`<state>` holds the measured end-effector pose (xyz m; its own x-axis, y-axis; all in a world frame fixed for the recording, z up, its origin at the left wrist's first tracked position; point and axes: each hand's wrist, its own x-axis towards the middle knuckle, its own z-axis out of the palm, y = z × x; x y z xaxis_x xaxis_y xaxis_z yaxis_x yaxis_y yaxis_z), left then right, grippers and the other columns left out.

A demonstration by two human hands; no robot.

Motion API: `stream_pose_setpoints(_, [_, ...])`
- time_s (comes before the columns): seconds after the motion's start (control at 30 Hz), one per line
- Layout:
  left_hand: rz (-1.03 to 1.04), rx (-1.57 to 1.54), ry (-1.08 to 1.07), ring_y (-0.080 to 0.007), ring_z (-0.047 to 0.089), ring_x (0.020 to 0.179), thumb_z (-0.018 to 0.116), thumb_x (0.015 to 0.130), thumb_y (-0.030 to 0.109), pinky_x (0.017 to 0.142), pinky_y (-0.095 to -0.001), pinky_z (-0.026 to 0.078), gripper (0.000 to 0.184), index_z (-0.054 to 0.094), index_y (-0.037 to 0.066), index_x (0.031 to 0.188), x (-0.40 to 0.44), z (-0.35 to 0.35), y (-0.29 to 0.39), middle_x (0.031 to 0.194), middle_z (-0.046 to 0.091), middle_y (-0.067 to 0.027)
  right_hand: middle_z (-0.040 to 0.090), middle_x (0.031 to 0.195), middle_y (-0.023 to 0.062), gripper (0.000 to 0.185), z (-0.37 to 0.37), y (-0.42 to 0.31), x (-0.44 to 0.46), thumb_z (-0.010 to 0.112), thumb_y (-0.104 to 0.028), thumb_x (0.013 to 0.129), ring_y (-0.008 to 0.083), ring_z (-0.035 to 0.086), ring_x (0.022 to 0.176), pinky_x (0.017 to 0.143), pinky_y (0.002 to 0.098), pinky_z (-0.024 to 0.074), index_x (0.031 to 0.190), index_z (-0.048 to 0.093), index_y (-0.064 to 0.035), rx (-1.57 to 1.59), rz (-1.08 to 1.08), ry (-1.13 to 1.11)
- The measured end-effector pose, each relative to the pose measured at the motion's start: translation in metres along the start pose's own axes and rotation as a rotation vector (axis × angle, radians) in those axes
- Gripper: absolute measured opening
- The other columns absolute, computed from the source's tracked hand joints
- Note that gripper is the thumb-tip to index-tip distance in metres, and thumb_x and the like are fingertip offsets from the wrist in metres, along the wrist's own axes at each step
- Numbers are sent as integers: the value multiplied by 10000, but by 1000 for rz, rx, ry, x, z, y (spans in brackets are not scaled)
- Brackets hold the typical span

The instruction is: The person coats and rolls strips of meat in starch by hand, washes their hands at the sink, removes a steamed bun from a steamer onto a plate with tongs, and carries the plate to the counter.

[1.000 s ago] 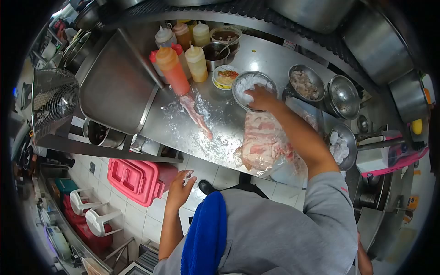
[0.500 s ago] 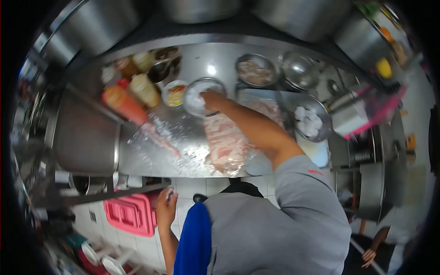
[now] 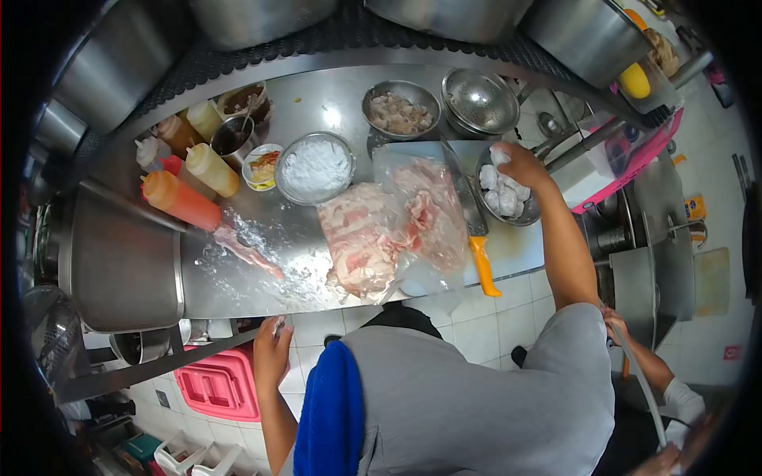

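My right hand point(image 3: 522, 166) is at the metal bowl point(image 3: 536, 213) on the right, its fingers closed on a white flour-coated lump point(image 3: 499, 155). Under it in the bowl lie several similar floured lumps point(image 3: 503, 194). My left hand point(image 3: 272, 349) hangs low by the table's front edge, fingers curled together with whitish flour on their tips; what they hold, if anything, I cannot make out. A metal bowl of white flour point(image 3: 316, 166) stands mid-table. Before it are sliced raw meat point(image 3: 361, 246) and bagged meat point(image 3: 436, 214). A raw meat strip point(image 3: 248, 252) lies on the floury steel.
An orange-handled knife point(image 3: 482, 266) lies on the cutting board point(image 3: 520, 258). Sauce bottles point(image 3: 181, 200) stand at the left. A bowl of raw pieces point(image 3: 401, 111) and a colander point(image 3: 481, 101) sit at the back, under a shelf of pots. Another person's hand point(image 3: 615, 324) is at right.
My right hand has moved from the flour bowl rightward to the bowl of floured lumps, with a white lump in its fingers. My left hand stays low by the table edge. The view has shifted slightly.
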<state>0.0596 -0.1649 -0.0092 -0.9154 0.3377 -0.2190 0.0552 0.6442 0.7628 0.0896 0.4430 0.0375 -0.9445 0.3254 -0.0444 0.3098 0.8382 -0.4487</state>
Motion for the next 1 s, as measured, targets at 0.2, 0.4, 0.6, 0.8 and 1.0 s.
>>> stream_pose_setpoints(0.2, [209,102,46,-341,586,965,650,827,164,838,-361,459,273,610,-17,1027,13,-6,12,1043,614,-184,534,1268,153,566,13,30,-23,574,-43,737,318,503,1169,1006,380,382,1293,479,-92,-135,-80,-8])
stream_pose_setpoints(0.4, [127,62,100,-332,582,997,635,841,207,844,-354,455,325,594,-13,1077,9,-13,-3,1074,602,-181,571,1219,165,419,-10,-134,-10,572,-43,809,274,549,1132,960,323,401,1227,531,-41,26,-151,44])
stream_pose_setpoints(0.6, [123,29,130,-359,573,1015,627,846,260,870,-380,453,362,603,-24,1069,-3,-11,-21,1084,606,-197,573,1215,155,442,33,-220,7,581,-83,804,305,556,1111,934,337,424,1242,522,-88,9,-378,-215])
stream_pose_setpoints(0.8, [183,140,211,-353,587,976,665,805,129,834,-377,467,271,603,-17,1025,-1,-19,-20,1033,614,-182,607,1130,177,402,51,-220,22,616,-128,782,325,586,1028,868,364,460,1175,566,-58,-29,-462,-230])
stream_pose_setpoints(1.0, [88,122,238,-348,582,979,625,832,118,851,-356,449,271,593,-16,1066,14,-38,4,1059,600,-189,635,1000,133,215,54,-182,27,575,-199,791,334,606,900,792,417,477,973,634,-99,-212,-426,-348])
